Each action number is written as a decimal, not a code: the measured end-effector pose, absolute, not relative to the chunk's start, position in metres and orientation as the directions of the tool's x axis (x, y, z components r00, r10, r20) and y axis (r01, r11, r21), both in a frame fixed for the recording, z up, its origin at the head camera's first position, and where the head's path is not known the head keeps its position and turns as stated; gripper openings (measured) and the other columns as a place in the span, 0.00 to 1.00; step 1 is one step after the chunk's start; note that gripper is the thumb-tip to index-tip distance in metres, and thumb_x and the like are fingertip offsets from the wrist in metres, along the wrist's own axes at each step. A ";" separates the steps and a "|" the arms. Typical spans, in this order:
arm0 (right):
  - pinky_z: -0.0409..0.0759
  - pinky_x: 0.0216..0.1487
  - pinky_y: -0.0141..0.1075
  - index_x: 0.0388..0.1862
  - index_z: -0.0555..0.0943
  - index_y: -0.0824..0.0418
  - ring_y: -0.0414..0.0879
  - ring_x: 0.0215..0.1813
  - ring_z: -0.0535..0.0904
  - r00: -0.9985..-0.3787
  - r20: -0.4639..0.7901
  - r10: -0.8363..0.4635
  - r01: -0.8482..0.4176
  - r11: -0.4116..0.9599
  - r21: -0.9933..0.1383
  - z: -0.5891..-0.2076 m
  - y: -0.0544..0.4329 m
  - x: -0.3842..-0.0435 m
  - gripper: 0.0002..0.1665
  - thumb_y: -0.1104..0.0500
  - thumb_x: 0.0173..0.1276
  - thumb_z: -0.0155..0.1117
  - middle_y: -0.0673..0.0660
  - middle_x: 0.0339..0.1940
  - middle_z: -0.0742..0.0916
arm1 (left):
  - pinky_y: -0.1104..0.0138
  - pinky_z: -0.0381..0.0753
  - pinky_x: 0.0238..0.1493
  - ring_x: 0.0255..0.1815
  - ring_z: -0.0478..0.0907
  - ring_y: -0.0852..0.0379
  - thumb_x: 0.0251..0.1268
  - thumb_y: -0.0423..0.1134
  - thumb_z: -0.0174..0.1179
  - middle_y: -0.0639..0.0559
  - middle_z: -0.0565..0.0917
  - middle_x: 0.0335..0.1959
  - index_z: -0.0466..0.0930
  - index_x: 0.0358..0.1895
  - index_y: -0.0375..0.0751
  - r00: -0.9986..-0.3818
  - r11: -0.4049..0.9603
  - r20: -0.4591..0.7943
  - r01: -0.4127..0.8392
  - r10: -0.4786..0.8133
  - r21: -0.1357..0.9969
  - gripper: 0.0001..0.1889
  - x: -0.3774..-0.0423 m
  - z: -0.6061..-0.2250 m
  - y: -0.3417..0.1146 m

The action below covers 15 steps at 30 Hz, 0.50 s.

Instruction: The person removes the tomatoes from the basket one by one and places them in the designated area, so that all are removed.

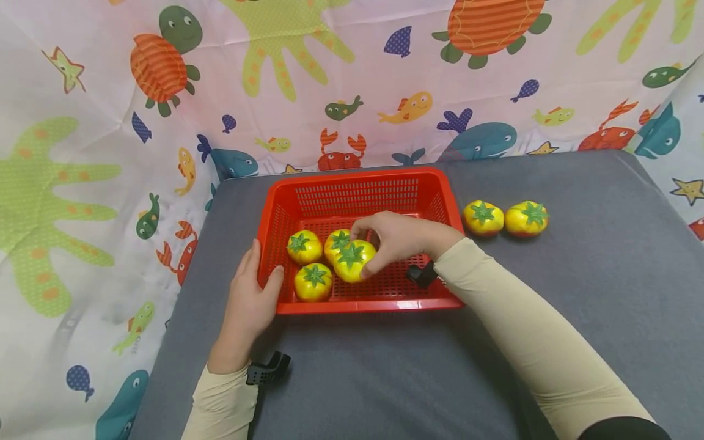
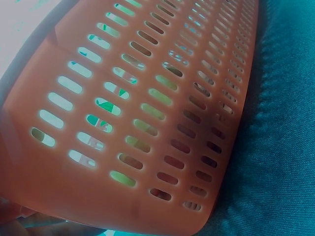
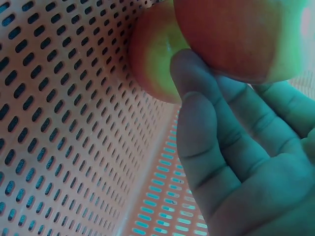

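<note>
Left hand (image 1: 250, 299) and right hand (image 1: 396, 235) are both busy at the red basket (image 1: 360, 305). With its thumb over the rim and its fingers along the outside, the left hand holds the basket's left end. On the other side, the right hand reaches in over the basket. Its thumb and fingers are bent around one yellow fruit (image 1: 354, 263), so they are only as far apart as the fruit is wide.

That held fruit is inside the basket walls, left of the middle. I can't tell if its bottom touches the basket floor. Three more are in there too: a back-left fruit (image 1: 305, 247), a front-left fruit (image 1: 313, 283), and a half-hidden fruit (image 1: 333, 244) just behind the held one. I can't tell if those last two touch.

Two fruits sit outside on the grey worktop (image 1: 594, 275), to the right of the basket: a near fruit (image 1: 483, 219) and a far fruit (image 1: 526, 219), side by side.

My guess is that the step now is putting this fruit in with the others. If so, the next move calls for lowering it gently, then loosening the right fingers, while the left hand keeps the basket from sliding.
</note>
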State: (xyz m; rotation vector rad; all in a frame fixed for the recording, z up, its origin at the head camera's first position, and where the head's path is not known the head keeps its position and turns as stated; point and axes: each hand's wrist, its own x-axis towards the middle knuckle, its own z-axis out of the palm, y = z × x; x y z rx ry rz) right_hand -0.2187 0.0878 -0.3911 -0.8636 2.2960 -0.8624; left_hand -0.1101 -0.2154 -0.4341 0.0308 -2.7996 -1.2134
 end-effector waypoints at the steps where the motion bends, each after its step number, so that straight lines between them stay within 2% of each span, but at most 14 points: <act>1: 0.87 0.46 0.39 0.60 0.80 0.51 0.51 0.50 0.81 -0.655 -0.245 -0.715 -0.373 0.588 -0.718 -0.391 0.087 -0.219 0.38 0.44 0.51 0.83 0.51 0.51 0.85 | 0.41 0.76 0.67 0.74 0.72 0.38 0.77 0.46 0.56 0.42 0.62 0.82 0.47 0.86 0.40 -0.996 0.685 0.077 0.018 -0.055 0.728 0.42 -0.110 -0.434 -0.216; 7: 0.87 0.46 0.39 0.60 0.79 0.52 0.50 0.49 0.81 -0.675 -0.220 -0.705 -0.364 0.577 -0.732 -0.387 0.084 -0.218 0.39 0.45 0.50 0.83 0.51 0.52 0.84 | 0.41 0.76 0.68 0.75 0.70 0.38 0.77 0.47 0.55 0.41 0.62 0.82 0.47 0.86 0.40 -0.996 0.693 0.074 0.013 -0.059 0.721 0.42 -0.109 -0.432 -0.217; 15: 0.87 0.48 0.40 0.62 0.79 0.53 0.50 0.50 0.81 -0.671 -0.192 -0.716 -0.367 0.546 -0.753 -0.377 0.086 -0.214 0.39 0.44 0.51 0.81 0.51 0.51 0.85 | 0.41 0.76 0.67 0.75 0.70 0.37 0.77 0.46 0.56 0.41 0.61 0.83 0.47 0.86 0.40 -0.997 0.687 0.056 -0.002 -0.062 0.726 0.42 -0.109 -0.431 -0.216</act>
